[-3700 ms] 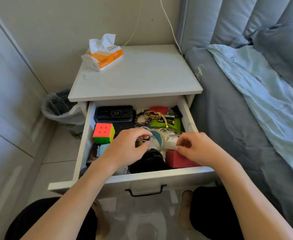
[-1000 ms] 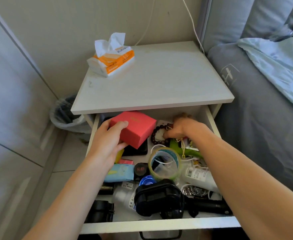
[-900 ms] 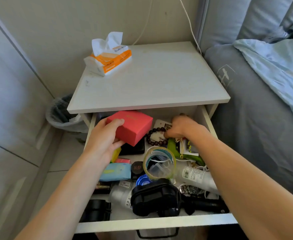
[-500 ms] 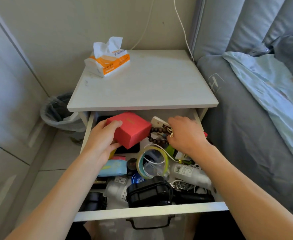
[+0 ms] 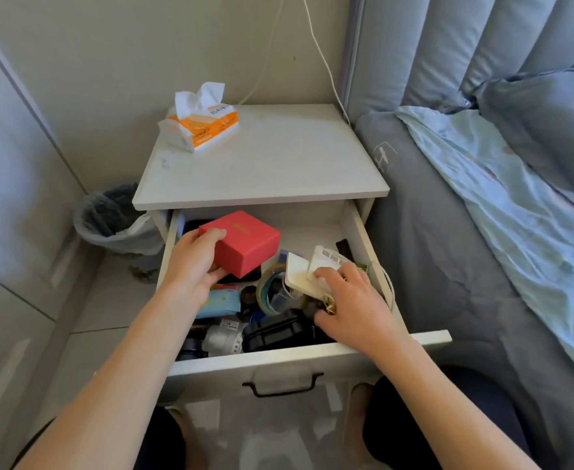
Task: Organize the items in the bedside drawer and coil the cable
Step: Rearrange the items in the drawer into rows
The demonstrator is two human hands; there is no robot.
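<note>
1. Head view: the drawer stands pulled open under the nightstand top, and the left hand is clamped on the red box, fingers over its near left corner, thumb under its lower edge, holding it tilted above the drawer's back left corner.
2. The right hand is closed over a white card and a labelled white packet, with something gold at the fingertips, toward the drawer's right wall.
3. The back right of the drawer floor lies bare; my read is that the box belongs there, set flat and square against the back wall.
4. A tape roll, a blue packet and a black case crowd the drawer's front half, so lift the loose bits clear rather than dragging them.
5. A thin white cable loops along the drawer's right wall, uncoiled; another runs up the wall behind the nightstand.
</note>
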